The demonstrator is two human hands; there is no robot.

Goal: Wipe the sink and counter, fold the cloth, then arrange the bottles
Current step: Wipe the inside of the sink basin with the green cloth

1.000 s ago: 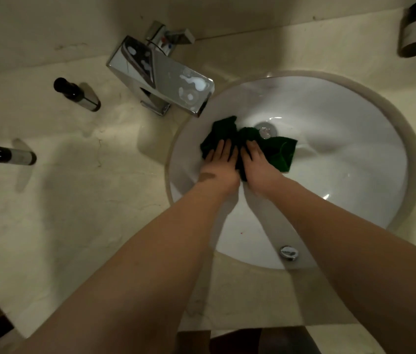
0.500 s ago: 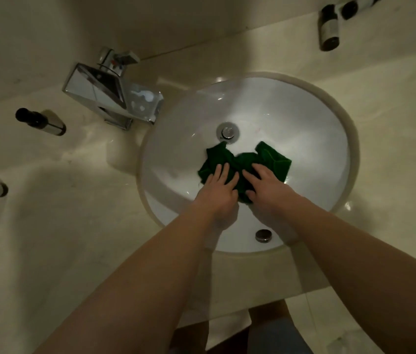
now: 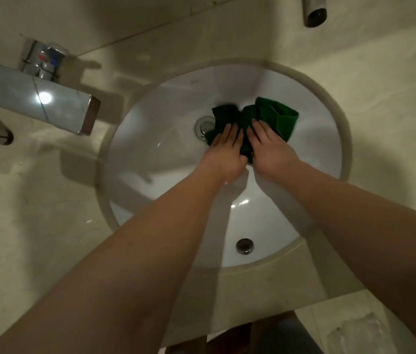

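Now | two hands: left hand (image 3: 223, 152), right hand (image 3: 269, 146) | one cloth (image 3: 276, 117) | one sink (image 3: 150, 154)

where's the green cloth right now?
In the head view the green cloth lies bunched in the sink, just right of the drain, pressed under the left hand and right hand.

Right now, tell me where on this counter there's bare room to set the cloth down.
Widest bare patch: the counter left of the sink, below the tap. Another lies right of the sink, below the bottle at the top edge. It is crowded in the bowl, where both hands press the cloth beside the drain.
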